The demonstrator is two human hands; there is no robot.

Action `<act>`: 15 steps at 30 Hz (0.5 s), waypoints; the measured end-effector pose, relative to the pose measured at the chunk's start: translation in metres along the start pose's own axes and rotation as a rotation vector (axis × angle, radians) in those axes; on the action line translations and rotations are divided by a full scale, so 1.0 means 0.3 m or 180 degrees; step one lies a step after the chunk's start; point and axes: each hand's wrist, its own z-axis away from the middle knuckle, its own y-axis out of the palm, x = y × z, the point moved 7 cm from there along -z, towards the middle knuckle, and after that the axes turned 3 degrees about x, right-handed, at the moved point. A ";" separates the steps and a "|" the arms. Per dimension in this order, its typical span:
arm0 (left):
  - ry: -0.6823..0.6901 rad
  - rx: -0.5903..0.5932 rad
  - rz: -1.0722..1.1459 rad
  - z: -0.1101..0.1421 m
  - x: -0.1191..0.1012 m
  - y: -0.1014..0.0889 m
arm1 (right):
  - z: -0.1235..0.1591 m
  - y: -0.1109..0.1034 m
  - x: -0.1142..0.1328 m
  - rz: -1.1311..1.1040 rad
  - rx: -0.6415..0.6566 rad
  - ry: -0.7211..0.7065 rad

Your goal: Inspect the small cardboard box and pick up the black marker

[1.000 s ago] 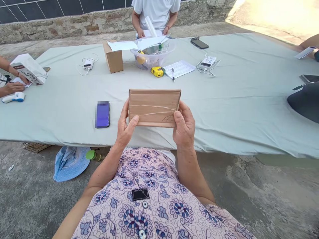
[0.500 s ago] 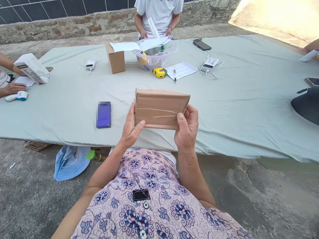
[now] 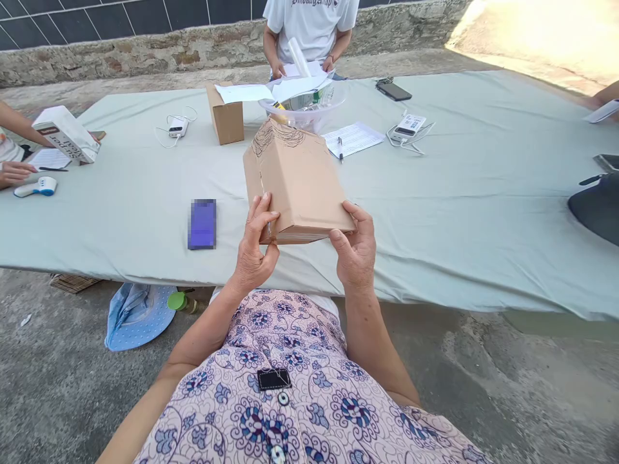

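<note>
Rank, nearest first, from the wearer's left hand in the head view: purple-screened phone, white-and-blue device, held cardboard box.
1. Held cardboard box: touched by the left hand.
2. Purple-screened phone: on the table, left of the hand.
3. White-and-blue device: farther left on the table.

Both bare arms extend forward, converging toward the midline. The left forearm [image 3: 207, 323] slants up and inward to the left wrist [image 3: 238, 285]; the right forearm [image 3: 376, 341] rises more steeply to the right wrist [image 3: 359, 289]. Left hand [image 3: 252, 254]: fingers bent and slightly spread, thumb below them and angled inward, a gap showing between thumb and index finger. Right hand [image 3: 356, 252]: index finger extended inward, thumb beneath it pointing up and inward; remaining fingers largely hidden. The hands lie apart at nearly equal height, palms turned inward, both in a grasping pose.
</note>
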 end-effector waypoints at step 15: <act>0.0110 -0.0281 -0.0366 0.001 -0.022 -0.029 | 0.007 0.031 -0.110 -0.0290 0.0280 0.0424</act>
